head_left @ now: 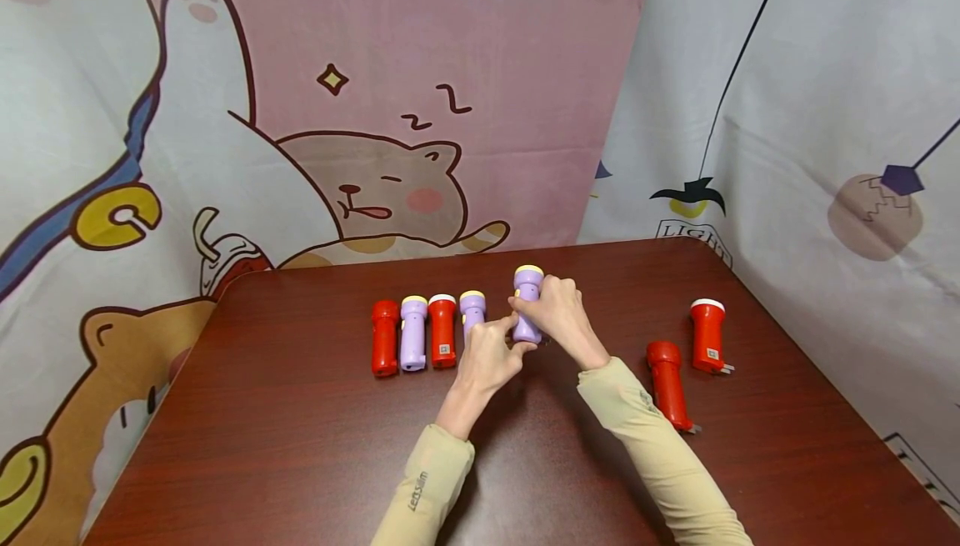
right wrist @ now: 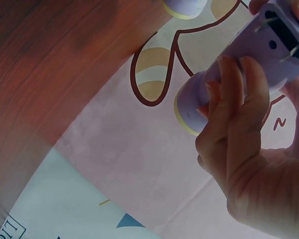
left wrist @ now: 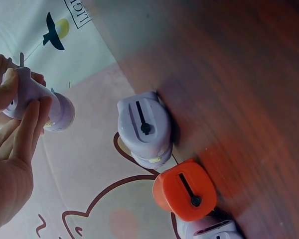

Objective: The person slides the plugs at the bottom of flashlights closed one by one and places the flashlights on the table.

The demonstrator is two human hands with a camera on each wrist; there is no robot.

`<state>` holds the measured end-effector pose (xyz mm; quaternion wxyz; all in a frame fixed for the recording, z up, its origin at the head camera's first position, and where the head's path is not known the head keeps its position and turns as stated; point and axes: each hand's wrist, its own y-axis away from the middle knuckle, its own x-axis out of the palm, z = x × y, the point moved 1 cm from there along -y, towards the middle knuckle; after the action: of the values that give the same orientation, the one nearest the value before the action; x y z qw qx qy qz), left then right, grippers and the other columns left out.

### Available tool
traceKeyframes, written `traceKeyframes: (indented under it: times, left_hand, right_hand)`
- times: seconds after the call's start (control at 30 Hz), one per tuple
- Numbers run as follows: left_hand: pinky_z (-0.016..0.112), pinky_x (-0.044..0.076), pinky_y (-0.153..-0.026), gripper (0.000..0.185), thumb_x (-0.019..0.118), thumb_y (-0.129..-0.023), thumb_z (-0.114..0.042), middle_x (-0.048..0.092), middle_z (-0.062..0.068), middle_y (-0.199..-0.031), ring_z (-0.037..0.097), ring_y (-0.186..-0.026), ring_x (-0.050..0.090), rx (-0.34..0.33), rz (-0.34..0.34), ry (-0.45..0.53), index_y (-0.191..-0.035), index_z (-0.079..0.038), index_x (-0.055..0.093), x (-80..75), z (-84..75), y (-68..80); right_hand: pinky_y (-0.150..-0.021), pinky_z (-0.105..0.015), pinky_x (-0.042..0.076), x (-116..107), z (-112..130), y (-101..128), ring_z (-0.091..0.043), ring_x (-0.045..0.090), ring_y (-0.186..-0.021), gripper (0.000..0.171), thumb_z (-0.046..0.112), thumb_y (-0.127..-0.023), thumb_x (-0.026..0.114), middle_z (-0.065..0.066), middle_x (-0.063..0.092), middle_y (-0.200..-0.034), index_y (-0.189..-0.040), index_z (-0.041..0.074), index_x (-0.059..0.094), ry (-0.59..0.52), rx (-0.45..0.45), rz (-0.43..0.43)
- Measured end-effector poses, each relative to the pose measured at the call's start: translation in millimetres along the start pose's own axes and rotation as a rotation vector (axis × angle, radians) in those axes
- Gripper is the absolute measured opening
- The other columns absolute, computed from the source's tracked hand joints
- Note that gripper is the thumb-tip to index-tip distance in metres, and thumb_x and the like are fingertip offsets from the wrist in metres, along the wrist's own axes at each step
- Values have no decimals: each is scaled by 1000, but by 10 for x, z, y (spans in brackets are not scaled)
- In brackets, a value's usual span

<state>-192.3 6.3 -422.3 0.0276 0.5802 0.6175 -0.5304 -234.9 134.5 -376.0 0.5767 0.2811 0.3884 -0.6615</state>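
Observation:
A lilac flashlight point(head_left: 528, 281) with a yellow rim is held up between both hands, lens end away from the body. My right hand point(head_left: 561, 317) grips its barrel, fingers wrapped along the side in the right wrist view. The left hand point(head_left: 491, 356) pinches the tail end between thumb and fingers. Metal plug prongs point(right wrist: 292, 51) show at that tail, beside a dark slot; one prong point(left wrist: 22, 59) sticks out in the left wrist view. Just left of the hands, another lilac flashlight point(head_left: 472, 304) stands partly hidden behind the left hand.
Left of the hands, a red flashlight point(head_left: 442, 333), a lilac one point(head_left: 413, 336) and another red one point(head_left: 385, 339) form a row on the brown table point(head_left: 300, 446). To the right lie two red flashlights, one near point(head_left: 668, 388) and one farther point(head_left: 707, 333), prongs out. Printed cloth point(head_left: 450, 29) hangs behind.

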Motion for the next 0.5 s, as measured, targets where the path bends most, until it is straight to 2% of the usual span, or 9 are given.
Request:
traceKeyframes:
  times: [0.2,0.5]
  left_hand:
    - [23,50,-56,34,83,-71,-20,73,9,-77,12,-58,63,4,-3,0,-96,0,71,-1,-1,3]
    - [22,48,-53,33,83,-71,-19,73,9,-76,11,-54,57,6,-5,-2,-96,0,71,-7,-12,4]
  right_hand:
    - [-50,-27,40,-3,2,4,-22,53,-58,40,39,-77,73,-9,55,-64,-76,1,60,-1,0,-1]
    - [-48,-26,39,-11,6,7,-20,51,-56,39,38,-76,73,-8,53,-63,-75,1,60,-19,7,-2]
